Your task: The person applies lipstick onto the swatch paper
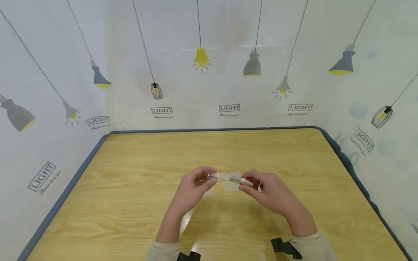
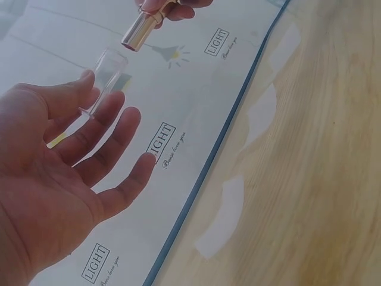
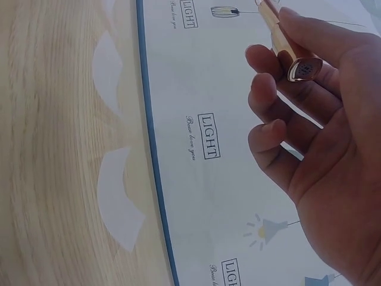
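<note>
- Head view: left hand (image 1: pixel 190 189) pinches a clear cap (image 1: pixel 222 177) between thumb and fingers above a wooden table (image 1: pixel 130 203).
- Right hand (image 1: pixel 271 189) grips a shiny tube (image 1: pixel 240 180), its end pointing at the cap, just beside it.

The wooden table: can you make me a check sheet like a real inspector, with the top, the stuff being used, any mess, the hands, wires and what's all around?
Surface: light wood-grain table with a blue edge.
Job's things: clear plastic-looking tube and shiny metallic tube, held up with ends close together; touching or not, cannot tell.
Clutter: pale flat patches show on the table; cannot tell what they are.
Hands: left hand pinches the clear tube; right hand grips the metallic one.
Cables: nothing seen, except cords printed on the backdrop.
Surroundings: white backdrop printed with hanging lamps and the word LIGHT.
</note>
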Demonstrator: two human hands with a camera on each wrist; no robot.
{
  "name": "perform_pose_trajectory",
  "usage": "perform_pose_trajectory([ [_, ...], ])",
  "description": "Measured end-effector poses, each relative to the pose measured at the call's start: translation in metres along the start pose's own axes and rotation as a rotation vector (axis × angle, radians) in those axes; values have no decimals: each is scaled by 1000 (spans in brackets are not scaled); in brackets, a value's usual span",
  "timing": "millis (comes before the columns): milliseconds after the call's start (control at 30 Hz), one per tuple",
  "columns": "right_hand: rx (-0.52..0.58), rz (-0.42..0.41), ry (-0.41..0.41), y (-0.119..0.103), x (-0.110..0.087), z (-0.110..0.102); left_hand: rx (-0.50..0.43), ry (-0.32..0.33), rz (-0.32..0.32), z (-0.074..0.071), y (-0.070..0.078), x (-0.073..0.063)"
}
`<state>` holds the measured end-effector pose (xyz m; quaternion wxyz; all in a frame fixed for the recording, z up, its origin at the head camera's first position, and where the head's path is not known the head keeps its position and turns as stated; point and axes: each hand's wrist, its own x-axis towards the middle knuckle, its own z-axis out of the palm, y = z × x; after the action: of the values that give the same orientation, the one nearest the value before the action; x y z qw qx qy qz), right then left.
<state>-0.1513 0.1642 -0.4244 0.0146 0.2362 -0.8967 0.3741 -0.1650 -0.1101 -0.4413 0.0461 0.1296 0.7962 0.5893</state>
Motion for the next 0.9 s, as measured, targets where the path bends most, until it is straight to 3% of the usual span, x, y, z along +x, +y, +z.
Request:
perform_pose_trajectory([
  [267,4,29,-1,4,-7,-4,-2,13,-14,5,-1,1],
  [667,4,18,29,9,-13,-6,-3,-22,-9,14,2,5],
  [900,-2,54,28,11,-18,-7,7,-59,8,17,6,7],
])
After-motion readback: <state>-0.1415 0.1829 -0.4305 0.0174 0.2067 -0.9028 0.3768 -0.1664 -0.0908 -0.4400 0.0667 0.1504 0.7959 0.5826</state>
